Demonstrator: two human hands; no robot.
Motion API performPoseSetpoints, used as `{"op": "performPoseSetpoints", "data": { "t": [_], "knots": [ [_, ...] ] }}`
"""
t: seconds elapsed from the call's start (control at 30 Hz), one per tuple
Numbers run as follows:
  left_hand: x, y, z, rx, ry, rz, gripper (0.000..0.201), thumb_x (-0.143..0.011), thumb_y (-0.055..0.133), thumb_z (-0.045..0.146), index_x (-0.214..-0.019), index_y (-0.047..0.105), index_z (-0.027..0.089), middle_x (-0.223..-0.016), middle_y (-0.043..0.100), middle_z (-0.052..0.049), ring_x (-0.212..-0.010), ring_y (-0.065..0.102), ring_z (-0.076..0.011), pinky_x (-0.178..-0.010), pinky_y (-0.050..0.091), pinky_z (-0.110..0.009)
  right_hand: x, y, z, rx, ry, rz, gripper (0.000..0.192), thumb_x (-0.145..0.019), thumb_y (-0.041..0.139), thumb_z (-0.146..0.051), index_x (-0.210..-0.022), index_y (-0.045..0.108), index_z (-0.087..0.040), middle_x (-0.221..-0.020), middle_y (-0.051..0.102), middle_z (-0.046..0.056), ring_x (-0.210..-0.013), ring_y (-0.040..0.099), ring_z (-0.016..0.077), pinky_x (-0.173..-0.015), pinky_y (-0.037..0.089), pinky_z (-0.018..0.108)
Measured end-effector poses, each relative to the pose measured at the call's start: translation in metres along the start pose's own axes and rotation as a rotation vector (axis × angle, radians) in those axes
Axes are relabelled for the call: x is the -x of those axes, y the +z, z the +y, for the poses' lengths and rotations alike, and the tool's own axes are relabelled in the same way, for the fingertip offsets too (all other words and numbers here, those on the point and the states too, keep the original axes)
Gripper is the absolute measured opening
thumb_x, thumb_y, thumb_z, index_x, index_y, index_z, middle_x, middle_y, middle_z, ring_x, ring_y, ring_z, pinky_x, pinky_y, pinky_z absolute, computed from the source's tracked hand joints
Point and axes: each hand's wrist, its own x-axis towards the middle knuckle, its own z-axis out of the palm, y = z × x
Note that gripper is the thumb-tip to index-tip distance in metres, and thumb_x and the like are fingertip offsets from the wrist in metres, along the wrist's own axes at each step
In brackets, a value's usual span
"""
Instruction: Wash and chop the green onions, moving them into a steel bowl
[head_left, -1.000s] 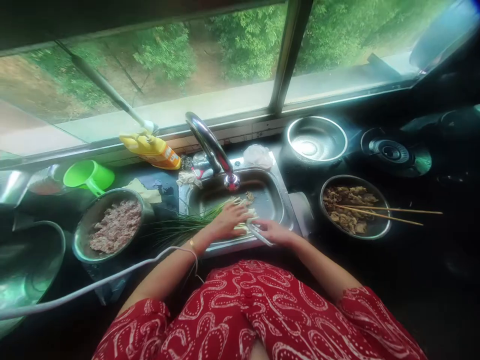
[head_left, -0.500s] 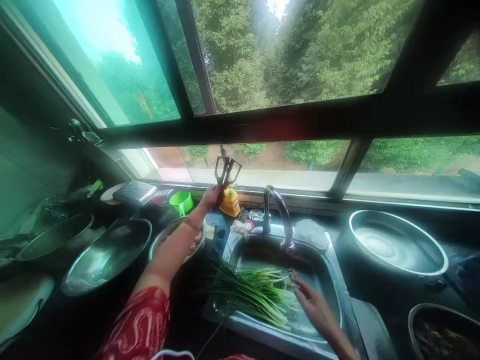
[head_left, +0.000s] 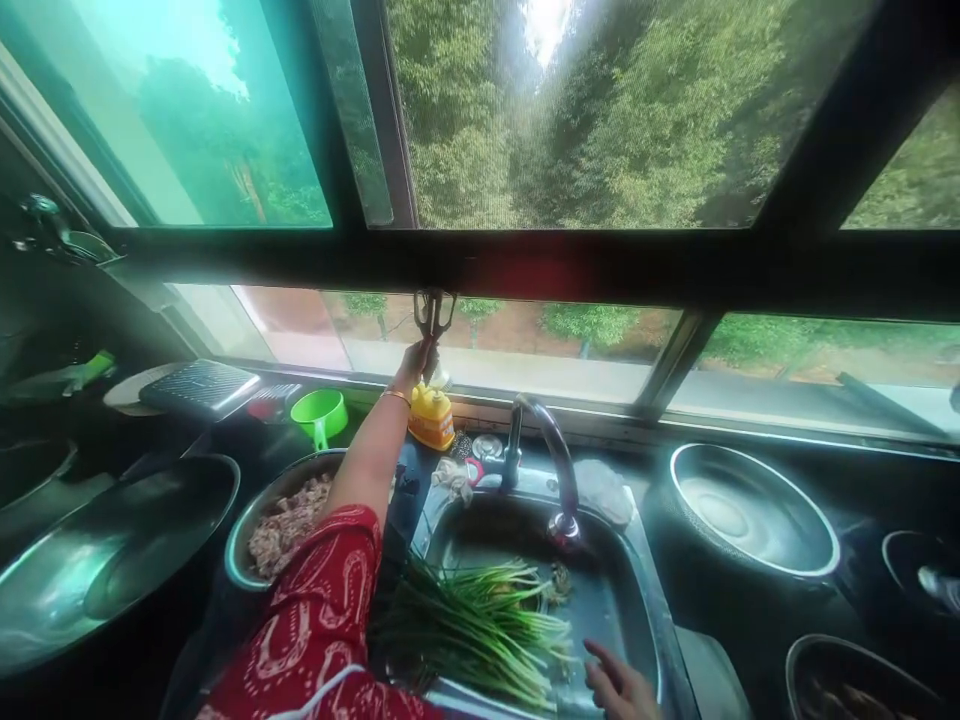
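Two hands, and they were far apart. The left hand (head_left: pixel 417 362) was up at the window frame, arm stretched forward and upward over the counter, fingers closed around the blades end of a pair of kitchen scissors (head_left: pixel 433 318). The scissors stood nearly upright, handle loops at the top against the dark crossbar of the window, the long axis running straight up from the fist. Whether the loops were caught on a hook there could not be made out; that spot was too dark and small.

Directly below that hand sat a yellow dish-soap bottle (head_left: pixel 431 417) on the sill, with a green scoop (head_left: pixel 320 411) to its left and a steel bowl of minced meat (head_left: pixel 285 520) nearer the body, under the raised forearm.

The right hand (head_left: pixel 622 690) was low at the near edge of the sink (head_left: pixel 645 600), fingers spread and loose, holding nothing. It hovered just beside the root ends of the bunch of green onions (head_left: pixel 480 625), which lay across the sink basin with the long axis running left to right, leafy tips toward the left. So the right hand was the nearer one to the onions, and the scissors were well above and behind them, past the faucet (head_left: pixel 551 460).
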Motion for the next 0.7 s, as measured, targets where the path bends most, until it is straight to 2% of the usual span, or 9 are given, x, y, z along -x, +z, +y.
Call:
{"op": "performPoseSetpoints", "data": {
  "t": [0.1,0.2,0.27,0.33,0.4,0.43,0.57,0.63,0.7],
  "knots": [
    [-0.001,-0.002,-0.006,-0.063,0.054,0.005,0.032,-0.093,0.05,0.041,-0.078,0.057,0.014,-0.053,0.052,0.002,-0.042,0.046,-0.0073,-0.046,0.039,-0.021,0.001,0.009,-0.002,0.003,-0.007,-0.02,0.063,-0.059,0.062,-0.068,-0.099,0.077,-0.021,-0.064,0.067,0.006,-0.061,0.062,0.0233,-0.058,0.051,0.033],
    [0.007,-0.008,-0.011,-0.258,0.139,0.105,0.022,-0.092,0.053,0.035,-0.086,0.058,0.014,-0.067,0.059,-0.002,-0.062,0.057,-0.0122,-0.06,0.046,-0.025,0.0,0.016,-0.006,0.023,-0.068,0.011,0.058,-0.066,0.058,-0.065,-0.1,0.076,-0.022,-0.071,0.07,0.006,-0.068,0.064,0.0239,-0.063,0.052,0.034],
    [0.023,-0.013,-0.026,-0.365,0.204,0.185,0.014,-0.09,0.057,0.026,-0.097,0.057,0.013,-0.082,0.064,-0.004,-0.084,0.059,-0.0145,-0.077,0.047,-0.027,0.0,0.017,-0.011,0.036,-0.098,0.038,0.054,-0.068,0.057,-0.06,-0.101,0.076,-0.021,-0.077,0.071,0.007,-0.073,0.065,0.0237,-0.066,0.051,0.033],
    [0.05,-0.015,-0.058,-0.466,0.29,0.181,0.017,-0.092,0.053,0.023,-0.103,0.058,0.012,-0.091,0.065,-0.006,-0.097,0.057,-0.0153,-0.088,0.044,-0.028,-0.001,0.018,-0.015,0.032,-0.075,0.035,0.052,-0.07,0.057,-0.053,-0.104,0.074,-0.017,-0.076,0.07,0.006,-0.07,0.063,0.0217,-0.065,0.05,0.033],
    [0.091,-0.008,-0.104,-0.591,0.343,0.025,0.021,-0.093,0.047,0.025,-0.103,0.061,0.012,-0.093,0.067,-0.006,-0.099,0.058,-0.0159,-0.091,0.043,-0.028,-0.006,0.018,-0.012,0.001,0.014,0.002,0.053,-0.072,0.056,-0.046,-0.108,0.071,-0.012,-0.069,0.068,0.005,-0.062,0.06,0.0187,-0.06,0.049,0.031],
    [0.117,-0.001,-0.129,-0.664,0.333,-0.117,0.023,-0.093,0.046,0.025,-0.103,0.063,0.013,-0.094,0.067,-0.006,-0.098,0.059,-0.0162,-0.09,0.044,-0.028,-0.009,0.019,-0.009,-0.03,0.06,-0.007,0.052,-0.073,0.055,-0.042,-0.111,0.07,-0.01,-0.068,0.067,0.005,-0.061,0.06,0.0173,-0.059,0.048,0.029],
    [0.227,0.037,-0.222,-1.053,0.098,-0.848,0.026,-0.087,0.049,0.026,-0.101,0.069,0.019,-0.106,0.07,-0.005,-0.102,0.062,-0.0191,-0.093,0.044,-0.028,-0.019,0.022,0.007,-0.062,0.14,-0.033,0.042,-0.077,0.055,-0.034,-0.11,0.069,-0.012,-0.068,0.067,0.002,-0.058,0.058,0.0136,-0.058,0.046,0.026],
    [0.265,0.053,-0.255,-1.269,-0.094,-0.991,0.032,-0.087,0.049,0.027,-0.113,0.066,0.022,-0.119,0.067,-0.007,-0.114,0.059,-0.0221,-0.099,0.042,-0.031,-0.021,0.024,0.011,-0.041,0.134,-0.031,0.039,-0.078,0.055,-0.032,-0.109,0.069,-0.013,-0.066,0.065,0.001,-0.057,0.057,0.0127,-0.059,0.045,0.026],
    [0.284,0.063,-0.277,-1.398,-0.222,-0.999,0.039,-0.088,0.047,0.031,-0.124,0.06,0.021,-0.129,0.061,-0.012,-0.122,0.054,-0.0264,-0.102,0.04,-0.038,-0.021,0.025,0.012,-0.025,0.12,-0.032,0.039,-0.079,0.055,-0.032,-0.11,0.069,-0.013,-0.065,0.065,0.0,-0.057,0.057,0.0122,-0.059,0.045,0.025]
  ]
}}
